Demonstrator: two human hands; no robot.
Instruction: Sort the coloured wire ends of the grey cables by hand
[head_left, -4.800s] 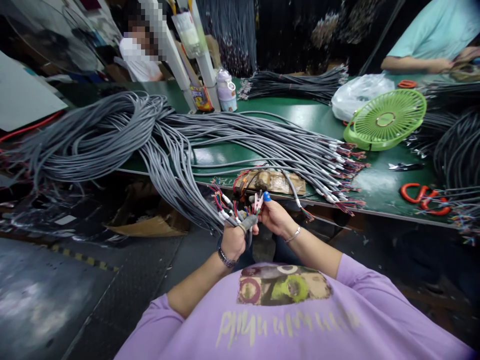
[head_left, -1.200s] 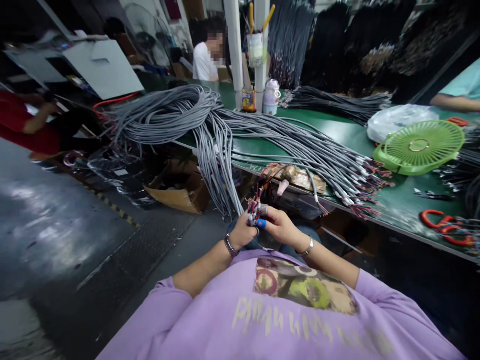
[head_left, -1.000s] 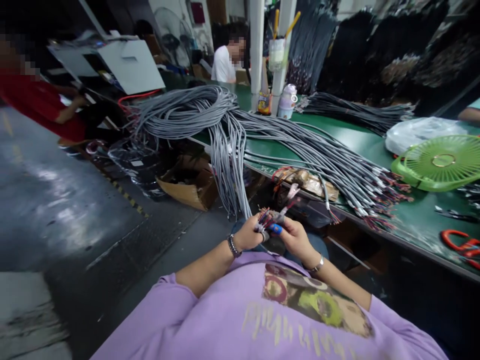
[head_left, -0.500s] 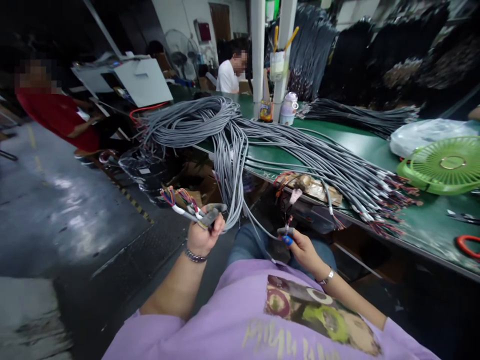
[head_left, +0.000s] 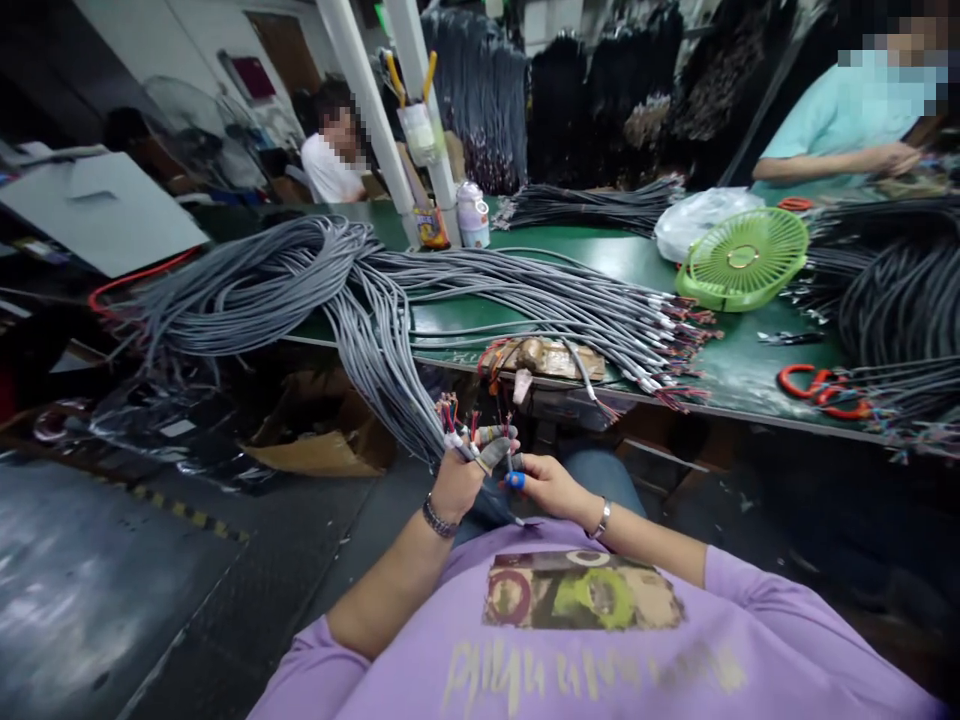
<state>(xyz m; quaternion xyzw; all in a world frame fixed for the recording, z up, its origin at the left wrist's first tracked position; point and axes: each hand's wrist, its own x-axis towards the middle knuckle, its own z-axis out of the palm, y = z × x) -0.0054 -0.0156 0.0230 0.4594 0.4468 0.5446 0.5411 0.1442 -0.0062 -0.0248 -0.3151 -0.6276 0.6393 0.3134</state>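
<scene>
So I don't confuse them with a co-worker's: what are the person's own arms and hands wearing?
The sleeves are light purple. The left hand has grey finger covers and a dark wristband; the right hand has a blue thumb cover and a silver bracelet.

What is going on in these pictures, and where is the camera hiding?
There's no robot, just a person in a light-purple shirt. The camera sits on their head, looking forward and down, so every picture shows roughly their own view. Their left hand grips several grey cables with colourful wire tips. Their right hand, with a blue wrap on the thumb, seems to pinch another grey cable. On the long green table are a big heap of grey cables, a round green plastic fan and a lilac bottle.
</scene>
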